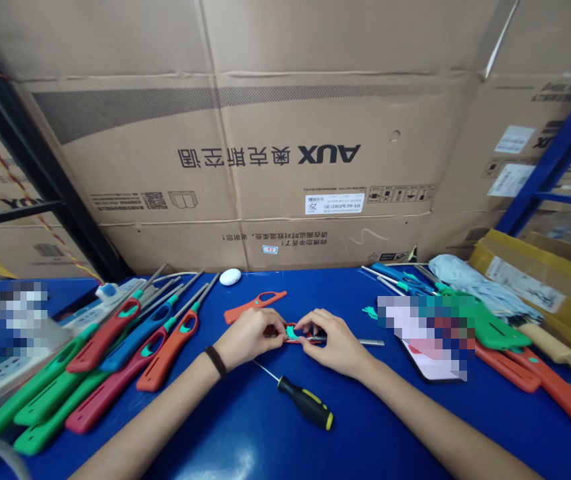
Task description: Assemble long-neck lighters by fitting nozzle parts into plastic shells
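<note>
A wall of stacked brown cardboard cartons [285, 133] stands behind a deep blue workbench [245, 433]. At the bench's middle, a small red plastic piece with a teal insert [291, 332] sits between the two hands, partly hidden by them. The left hand [248, 337], with a black wristband [215, 361] at its wrist, and the right hand [333, 338] both curl closely around it, their fingertips pinching it from either side. A thin steel shaft [360, 342] extends rightward from the hands. Just below lies a screwdriver with a black-and-yellow handle [306, 403], its tip near the left wrist. A flat orange plastic lighter body [255, 305] lies beyond the hands, and a white oval object [230, 277] sits further back. Long-nosed red, blue and green utility lighters [130, 353] crowd the left, with more green and orange ones [510, 350] to the right.
</note>
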Tool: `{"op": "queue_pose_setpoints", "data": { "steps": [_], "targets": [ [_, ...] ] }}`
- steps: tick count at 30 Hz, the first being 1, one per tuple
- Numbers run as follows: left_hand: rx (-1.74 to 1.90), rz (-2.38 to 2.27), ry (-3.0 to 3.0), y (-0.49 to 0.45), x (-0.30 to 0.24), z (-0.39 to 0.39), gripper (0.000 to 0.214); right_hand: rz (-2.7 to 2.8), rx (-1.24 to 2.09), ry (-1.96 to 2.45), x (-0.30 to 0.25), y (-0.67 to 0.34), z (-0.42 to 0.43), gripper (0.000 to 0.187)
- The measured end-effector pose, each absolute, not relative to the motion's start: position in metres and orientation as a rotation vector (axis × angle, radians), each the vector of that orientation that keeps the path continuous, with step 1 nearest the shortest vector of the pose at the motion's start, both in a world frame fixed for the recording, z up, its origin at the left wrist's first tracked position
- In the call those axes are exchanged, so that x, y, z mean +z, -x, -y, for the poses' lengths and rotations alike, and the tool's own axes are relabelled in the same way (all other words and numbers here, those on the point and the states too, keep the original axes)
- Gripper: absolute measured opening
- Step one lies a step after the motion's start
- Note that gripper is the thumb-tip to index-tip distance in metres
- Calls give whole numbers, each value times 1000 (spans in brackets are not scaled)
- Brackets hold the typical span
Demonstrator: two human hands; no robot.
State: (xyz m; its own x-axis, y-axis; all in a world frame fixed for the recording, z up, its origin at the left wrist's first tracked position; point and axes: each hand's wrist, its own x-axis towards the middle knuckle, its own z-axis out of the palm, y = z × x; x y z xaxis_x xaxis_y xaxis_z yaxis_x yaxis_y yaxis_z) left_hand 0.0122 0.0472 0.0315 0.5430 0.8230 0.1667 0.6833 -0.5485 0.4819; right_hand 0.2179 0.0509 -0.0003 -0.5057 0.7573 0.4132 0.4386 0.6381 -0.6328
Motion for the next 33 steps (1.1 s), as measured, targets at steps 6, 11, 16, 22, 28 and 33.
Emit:
{"op": "queue_pose_setpoints", "data": {
  "steps": [6,11,16,22,28,33],
  "targets": [
    [483,-1256,-2456,-13,39,-55,1,2190,586,921,1,-218,-51,18],
    [497,-1264,-2407,-14,38,-53,6,2148,616,925,-2,-219,-54,18],
    [567,-1291,-2298,-15,31,-50,5,2146,620,935,-4,-220,-56,19],
    [632,-1304,-2206,-13,21,-51,7,2174,568,943,-2,-220,-56,17],
    [641,-1266,-2178,-12,24,-50,11,2201,514,954,-1,-221,-57,16],
    [684,-1215,-2233,-9,16,-51,14,2203,501,967,1,-221,-55,15]
  ]
}}
